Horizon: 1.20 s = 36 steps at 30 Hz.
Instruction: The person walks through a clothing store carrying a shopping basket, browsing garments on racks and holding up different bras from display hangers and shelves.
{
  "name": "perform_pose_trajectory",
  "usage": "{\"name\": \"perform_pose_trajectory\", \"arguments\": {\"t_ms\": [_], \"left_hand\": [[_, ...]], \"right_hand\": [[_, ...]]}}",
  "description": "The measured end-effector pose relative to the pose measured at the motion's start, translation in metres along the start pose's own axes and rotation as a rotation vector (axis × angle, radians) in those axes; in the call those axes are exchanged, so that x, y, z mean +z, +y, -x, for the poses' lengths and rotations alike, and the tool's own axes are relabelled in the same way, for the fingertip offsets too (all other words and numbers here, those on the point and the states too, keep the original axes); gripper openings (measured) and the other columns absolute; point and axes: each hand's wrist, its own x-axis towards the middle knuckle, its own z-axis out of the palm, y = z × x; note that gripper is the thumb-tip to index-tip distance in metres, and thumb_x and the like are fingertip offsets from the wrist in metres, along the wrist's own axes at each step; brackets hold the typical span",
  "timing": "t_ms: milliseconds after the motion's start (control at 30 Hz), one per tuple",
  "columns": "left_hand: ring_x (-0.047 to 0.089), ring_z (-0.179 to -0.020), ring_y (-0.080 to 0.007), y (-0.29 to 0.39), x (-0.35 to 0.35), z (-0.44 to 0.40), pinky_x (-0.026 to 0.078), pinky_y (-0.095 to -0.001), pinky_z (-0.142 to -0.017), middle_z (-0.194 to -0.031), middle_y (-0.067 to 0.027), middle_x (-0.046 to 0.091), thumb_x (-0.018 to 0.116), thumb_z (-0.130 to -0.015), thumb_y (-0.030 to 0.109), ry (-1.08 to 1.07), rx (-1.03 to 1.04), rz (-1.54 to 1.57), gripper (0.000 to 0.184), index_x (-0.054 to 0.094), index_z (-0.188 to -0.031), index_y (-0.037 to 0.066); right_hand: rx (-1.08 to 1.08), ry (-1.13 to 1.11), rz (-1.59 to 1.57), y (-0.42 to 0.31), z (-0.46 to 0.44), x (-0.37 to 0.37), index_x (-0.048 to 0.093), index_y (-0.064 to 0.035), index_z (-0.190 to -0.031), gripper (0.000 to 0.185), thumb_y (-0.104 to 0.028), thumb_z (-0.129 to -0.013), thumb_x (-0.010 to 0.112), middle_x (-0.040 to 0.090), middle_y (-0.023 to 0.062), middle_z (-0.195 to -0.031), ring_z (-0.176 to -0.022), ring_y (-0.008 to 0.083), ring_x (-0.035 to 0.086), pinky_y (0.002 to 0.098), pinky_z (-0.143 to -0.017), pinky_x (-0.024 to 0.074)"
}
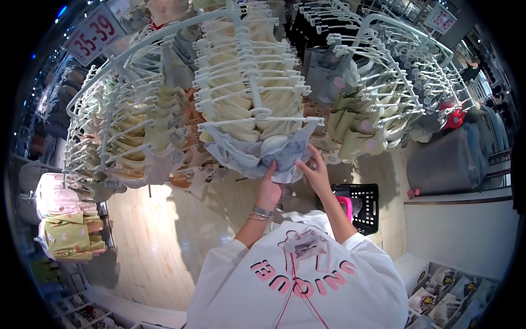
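A pale grey-blue fabric bra with a darker patterned cup [293, 155] lies directly between and just beyond the hands, hanging from a white plastic hanger [262, 122] at the near end of a white metal rack [250, 71]. The left hand [269, 189], below the bra, grasps its lower edge with the thumb on the front, the other fingers largely hidden. The right hand [316, 169], at the bra's right side, is partly open, thumb and forefinger spread as they hold the cup's edge. Beyond both hands, cream fabric bras [249, 101] hang in a close row behind the held one. To the right of and below the right hand, a black perforated plastic basket with a bright pink handle [372, 193] contains a greyish item, too obscured to identify. Farther right and nearer the body, divided bins [421, 277] contain small packaged goods [441, 282].
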Motion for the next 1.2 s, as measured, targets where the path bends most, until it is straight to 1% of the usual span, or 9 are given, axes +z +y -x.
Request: {"name": "perform_pose_trajectory", "arguments": {"t_ms": [33, 133, 333, 533, 633, 733, 933, 1033, 1200], "left_hand": [[0.051, -0.117, -0.0214, 0.0, 0.004, 0.002, 0.038, -0.0339, -0.101, -0.127, -0.0052, 0.055, 0.07, -0.083, 0.027, 0.021, 0.05, -0.022, 0.052, 0.049, -0.126, 0.006], [0.053, -0.115, -0.0207, -0.002, 0.011, 0.007, 0.038, -0.0336, -0.101, -0.125, -0.0055, 0.056, 0.072, -0.082, 0.024, 0.057, 0.174, -0.06, 0.053, 0.049, -0.125, 0.004], [0.055, -0.112, -0.0208, -0.004, 0.002, 0.002, 0.039, -0.0348, -0.1, -0.123, -0.0061, 0.057, 0.073, -0.08, 0.02, 0.084, 0.215, -0.03, 0.051, 0.051, -0.123, 0.003], [0.056, -0.111, -0.0212, -0.007, -0.004, -0.004, 0.042, -0.036, -0.097, -0.12, -0.0058, 0.059, 0.071, -0.082, 0.019, 0.059, 0.249, -0.034, 0.045, 0.053, -0.121, 0.003], [0.056, -0.111, -0.021, -0.009, -0.008, -0.008, 0.042, -0.0361, -0.097, -0.12, -0.0058, 0.059, 0.07, -0.084, 0.018, 0.025, 0.273, -0.044, 0.042, 0.054, -0.12, 0.004], [0.056, -0.11, -0.0203, -0.007, 0.002, -0.004, 0.042, -0.0355, -0.096, -0.119, -0.0054, 0.059, 0.069, -0.084, 0.016, 0.018, 0.26, -0.043, 0.04, 0.054, -0.12, 0.005], [0.058, -0.107, -0.0187, -0.012, 0.0, -0.004, 0.045, -0.0338, -0.093, -0.116, -0.0041, 0.061, 0.068, -0.083, 0.015, 0.065, 0.186, -0.042, 0.035, 0.057, -0.115, 0.007], [0.059, -0.104, -0.0185, -0.016, -0.004, -0.008, 0.047, -0.0337, -0.09, -0.114, -0.0038, 0.061, 0.067, -0.084, 0.016, 0.07, 0.193, -0.063, 0.031, 0.059, -0.112, 0.008], [0.06, -0.101, -0.0186, -0.02, -0.009, -0.012, 0.048, -0.0341, -0.088, -0.109, -0.0037, 0.063, 0.065, -0.084, 0.017, 0.089, 0.145, -0.045, 0.026, 0.059, -0.108, 0.008]], "right_hand": [[-0.007, -0.057, 0.051, -0.003, -0.002, -0.002, 0.051, -0.0032, -0.122, 0.052, -0.016, -0.078, 0.074, 0.052, 0.0084, -0.12, -0.107, 0.0178, 0.051, 0.0316, -0.091, 0.041], [-0.223, 0.014, 0.449, 0.007, -0.005, -0.005, 0.055, -0.0041, -0.115, 0.051, -0.02, -0.073, 0.078, 0.055, 0.0119, -0.113, -0.109, 0.0249, 0.049, 0.0357, -0.093, 0.0395], [-0.128, -0.019, 0.274, 0.003, -0.008, 0.003, 0.057, -0.0024, -0.107, 0.045, -0.02, -0.071, 0.078, 0.058, 0.0111, -0.103, -0.096, 0.0237, 0.054, 0.0335, -0.086, 0.0428], [0.089, -0.18, -0.087, 0.008, -0.018, 0.01, 0.058, -0.0019, -0.115, 0.049, -0.013, -0.071, 0.076, 0.065, 0.0119, -0.102, -0.089, 0.015, 0.06, 0.0295, -0.079, 0.0475], [0.102, -0.192, -0.001, 0.0, -0.021, 0.009, 0.061, -0.0002, -0.111, 0.044, -0.011, -0.071, 0.075, 0.069, 0.0112, -0.094, -0.083, 0.013, 0.062, 0.0292, -0.074, 0.0492], [0.202, -0.199, 0.128, -0.018, -0.025, 0.008, 0.063, 0.0042, -0.103, 0.033, -0.007, -0.074, 0.072, 0.068, 0.0062, -0.09, -0.081, 0.0119, 0.062, 0.0276, -0.074, 0.0494], [0.097, -0.127, 0.38, -0.021, -0.02, 0.009, 0.066, 0.0025, -0.099, 0.025, -0.006, -0.075, 0.07, 0.07, 0.0082, -0.085, -0.078, 0.0101, 0.061, 0.0284, -0.071, 0.0492], [0.053, -0.08, 0.264, -0.001, -0.02, 0.011, 0.067, 0.0006, -0.098, 0.023, -0.005, -0.076, 0.069, 0.07, 0.0085, -0.084, -0.077, 0.0114, 0.062, 0.0285, -0.071, 0.0492], [-0.009, -0.095, 0.274, 0.0, -0.018, 0.007, 0.067, -0.0014, -0.098, 0.022, -0.003, -0.076, 0.068, 0.069, 0.0079, -0.084, -0.076, 0.0137, 0.063, 0.0288, -0.071, 0.0492]]}}
